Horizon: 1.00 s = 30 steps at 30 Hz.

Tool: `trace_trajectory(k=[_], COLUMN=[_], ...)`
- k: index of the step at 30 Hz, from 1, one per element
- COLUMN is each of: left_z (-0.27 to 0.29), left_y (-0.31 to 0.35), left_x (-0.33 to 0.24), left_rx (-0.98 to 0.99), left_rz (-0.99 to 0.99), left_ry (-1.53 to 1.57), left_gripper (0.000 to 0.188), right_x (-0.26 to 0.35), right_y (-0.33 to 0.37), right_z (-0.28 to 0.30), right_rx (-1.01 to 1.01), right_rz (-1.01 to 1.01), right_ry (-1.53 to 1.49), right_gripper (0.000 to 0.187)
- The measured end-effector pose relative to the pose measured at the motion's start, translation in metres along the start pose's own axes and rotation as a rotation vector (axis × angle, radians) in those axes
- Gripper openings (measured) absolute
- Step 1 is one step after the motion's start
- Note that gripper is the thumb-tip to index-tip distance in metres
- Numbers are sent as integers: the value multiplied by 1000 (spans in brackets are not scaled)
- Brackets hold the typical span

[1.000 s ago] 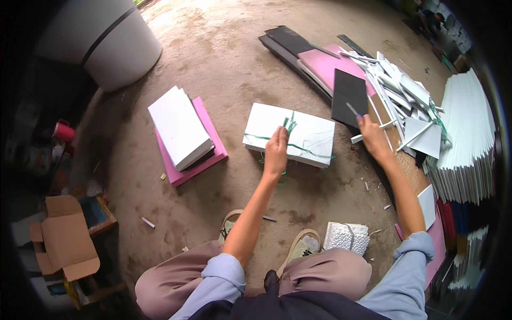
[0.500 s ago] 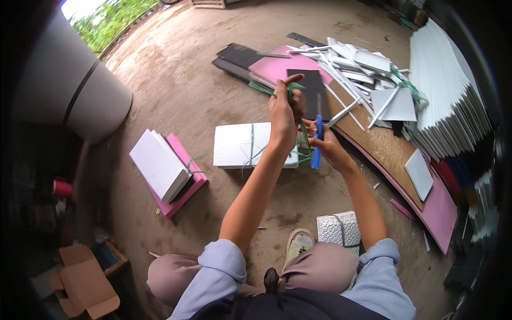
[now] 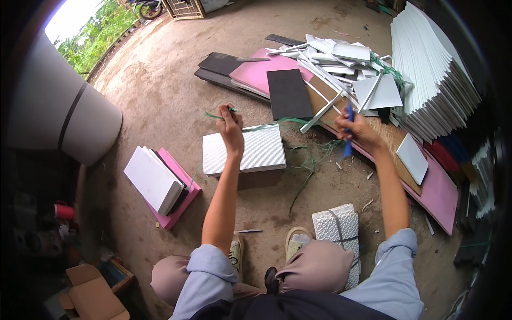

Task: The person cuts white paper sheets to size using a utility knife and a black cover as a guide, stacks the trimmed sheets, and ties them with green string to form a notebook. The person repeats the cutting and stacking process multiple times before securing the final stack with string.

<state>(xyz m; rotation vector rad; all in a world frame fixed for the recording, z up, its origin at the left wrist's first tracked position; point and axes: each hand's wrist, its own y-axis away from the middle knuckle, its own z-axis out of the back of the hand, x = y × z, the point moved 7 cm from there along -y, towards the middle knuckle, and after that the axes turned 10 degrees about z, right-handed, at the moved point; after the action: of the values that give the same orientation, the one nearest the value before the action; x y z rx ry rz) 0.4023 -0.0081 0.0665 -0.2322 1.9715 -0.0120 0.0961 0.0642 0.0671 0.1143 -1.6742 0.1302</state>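
Observation:
Ahead of me on the ground lies a stack of white textured sheets (image 3: 244, 152). My left hand (image 3: 230, 128) is closed on a green string (image 3: 292, 120) just above the stack's far left part. From there the string trails right along the stack's far edge to loose strands (image 3: 308, 165) on the ground. My right hand (image 3: 358, 130) is wrapped round a blue-handled cutter knife (image 3: 349, 128), held upright beside the brown board; its blade cannot be made out now. The two hands are well apart.
A white and pink sheet bundle (image 3: 154, 178) sits at left, a tied embossed white bundle (image 3: 337, 226) by my foot. At right lie a brown board (image 3: 386, 136), white offcuts (image 3: 341, 58) and a tall white sheet stack (image 3: 434, 80). A large grey roll (image 3: 80, 117) stands far left.
My hands have moved apart: the left with the string toward the left, the right with the cutter knife toward the right. The string that crossed the white stack's top now lies off it.

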Motion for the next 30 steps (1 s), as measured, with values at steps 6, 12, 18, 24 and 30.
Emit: trace_trajectory(k=[6, 12, 18, 24, 30], left_z=[4, -30, -78, -119, -51], left_y=[17, 39, 58, 102, 88], left_x=[6, 70, 128, 192, 205], left_rx=[186, 527, 494, 590, 600], left_rz=[-225, -139, 314, -268, 728], left_ry=[-916, -1307, -871, -1268, -894], left_gripper=[24, 53, 39, 37, 43], right_x=[79, 121, 87, -72, -129], right_y=[15, 56, 89, 116, 125], right_z=[79, 138, 159, 236, 220], right_rx=[-224, -469, -684, -685, -765], right_rz=[197, 350, 255, -72, -240], right_ry=[104, 91, 362, 1346, 737], right_gripper=[26, 18, 16, 18, 9])
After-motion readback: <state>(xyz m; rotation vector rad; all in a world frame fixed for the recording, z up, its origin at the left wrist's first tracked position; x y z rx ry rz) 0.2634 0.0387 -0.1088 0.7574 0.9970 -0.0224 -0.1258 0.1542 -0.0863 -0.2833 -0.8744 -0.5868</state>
